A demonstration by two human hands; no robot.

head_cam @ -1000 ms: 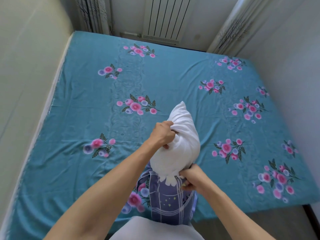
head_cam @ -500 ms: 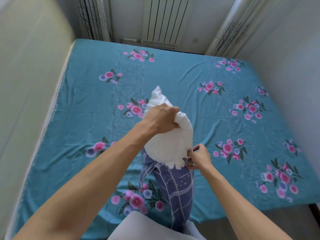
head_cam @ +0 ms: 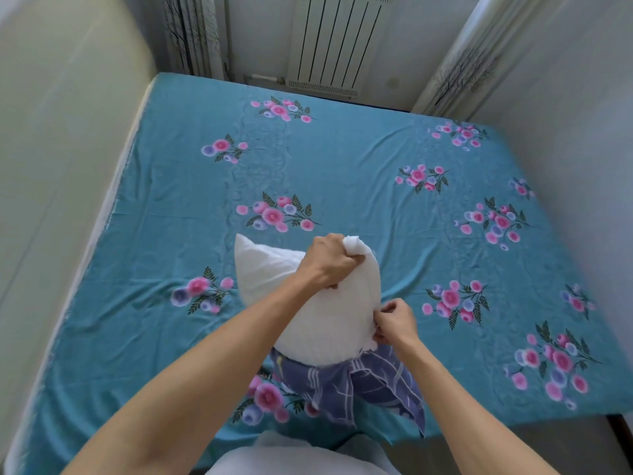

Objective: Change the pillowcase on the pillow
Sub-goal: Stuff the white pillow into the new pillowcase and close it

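Note:
A white pillow [head_cam: 329, 317] stands above the near part of the bed, most of it out of a blue-purple checked pillowcase [head_cam: 356, 385]. The pillowcase hangs bunched round the pillow's lower end. My left hand [head_cam: 329, 262] grips the pillow's top edge in a fist. My right hand [head_cam: 394, 322] pinches the pillow's lower right edge, just above the pillowcase's opening. The pillow's bottom is hidden inside the case.
A teal bedsheet [head_cam: 342, 173] with pink flower prints covers the bed. A cream wall runs along the left, a grey wall along the right. A white radiator [head_cam: 335, 42] and curtains stand behind the bed's far edge. White clothing [head_cam: 294, 457] shows at the bottom.
The pillow has come further out of the pillowcase and spread wider. The case has slipped lower and bunched. My left hand shifted right along the pillow's top.

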